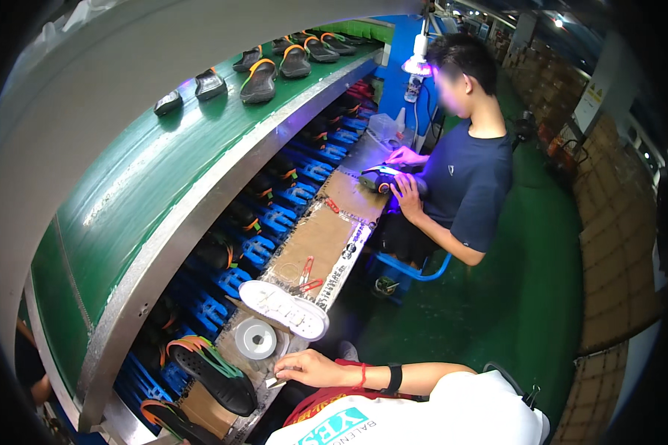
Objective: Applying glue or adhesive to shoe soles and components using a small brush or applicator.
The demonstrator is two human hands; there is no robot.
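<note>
My right hand [304, 368], with a dark band on its wrist, reaches in over the near end of the workbench. Its fingers are pinched on a small pale flat piece too small to name. Beside the hand stands a round whitish reel [256, 339] with a hole in its middle. A white shoe sole [283, 308] lies just beyond it. To the left of my hand rests a black clog-like shoe [214, 377] with an orange and green strap. My left hand is out of the picture.
Red-handled cutters [306, 285] lie on the cardboard-covered bench [315, 241]. Blue racks [256, 251] of shoes line its left side. Above runs a green conveyor [137, 182] carrying black shoes. A co-worker [460, 170] sits farther along, handling a shoe under a purplish lamp [417, 63].
</note>
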